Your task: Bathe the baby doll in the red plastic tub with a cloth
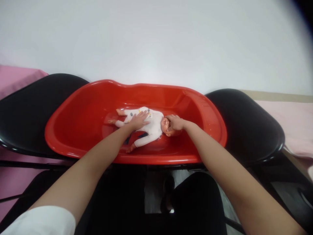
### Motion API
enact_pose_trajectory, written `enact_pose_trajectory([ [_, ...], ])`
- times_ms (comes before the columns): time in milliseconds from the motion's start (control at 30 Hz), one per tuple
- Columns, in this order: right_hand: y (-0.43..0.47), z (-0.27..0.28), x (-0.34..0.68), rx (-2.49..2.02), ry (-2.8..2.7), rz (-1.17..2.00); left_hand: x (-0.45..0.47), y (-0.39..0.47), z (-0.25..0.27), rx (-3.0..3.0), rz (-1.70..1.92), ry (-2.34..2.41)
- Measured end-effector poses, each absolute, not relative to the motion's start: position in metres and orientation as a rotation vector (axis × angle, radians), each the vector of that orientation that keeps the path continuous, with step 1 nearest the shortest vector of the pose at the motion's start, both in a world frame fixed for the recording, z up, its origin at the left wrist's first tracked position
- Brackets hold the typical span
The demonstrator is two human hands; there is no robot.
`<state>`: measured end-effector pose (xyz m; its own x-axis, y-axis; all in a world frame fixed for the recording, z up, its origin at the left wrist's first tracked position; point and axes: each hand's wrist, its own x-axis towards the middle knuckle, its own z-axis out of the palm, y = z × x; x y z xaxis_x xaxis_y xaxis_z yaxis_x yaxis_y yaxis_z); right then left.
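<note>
A baby doll in a white long-sleeved suit lies on its back inside a red baby bathtub. Its bare feet point left and its head lies to the right. My left hand rests on the doll's belly with fingers stretched out and apart. Round the top of the doll's head curves my right hand, thumb and fingers on either side of the forehead, covering part of the face. A dark patch shows on the tub floor beside the doll's near arm.
The tub sits between a black chair seat on the left and another black seat on the right. Pink cloth lies at the far left, pale pink cloth at the right. A white wall stands behind.
</note>
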<state>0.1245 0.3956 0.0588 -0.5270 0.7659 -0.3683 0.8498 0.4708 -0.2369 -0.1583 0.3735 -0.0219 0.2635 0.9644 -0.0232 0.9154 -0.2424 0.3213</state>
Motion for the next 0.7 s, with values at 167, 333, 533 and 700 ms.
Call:
enact_pose_trajectory([
  [167, 0.395, 0.06, 0.124, 1.393, 2.516, -0.592, -0.168, 0.375, -0.026, 2.128, 0.193, 1.822],
  [333, 0.396, 0.057, 0.125, 1.398, 2.512, -0.573, -0.187, 0.375, -0.019, 1.945, 0.097, 2.038],
  [533, 0.399, 0.052, 0.126, 1.394, 2.524, -0.572, -0.194, 0.369, -0.018, 1.842, -0.02, 2.245],
  [700, 0.398, 0.053, 0.126, 1.4, 2.526, -0.571, -0.198, 0.363, -0.022, 1.85, 0.043, 2.344],
])
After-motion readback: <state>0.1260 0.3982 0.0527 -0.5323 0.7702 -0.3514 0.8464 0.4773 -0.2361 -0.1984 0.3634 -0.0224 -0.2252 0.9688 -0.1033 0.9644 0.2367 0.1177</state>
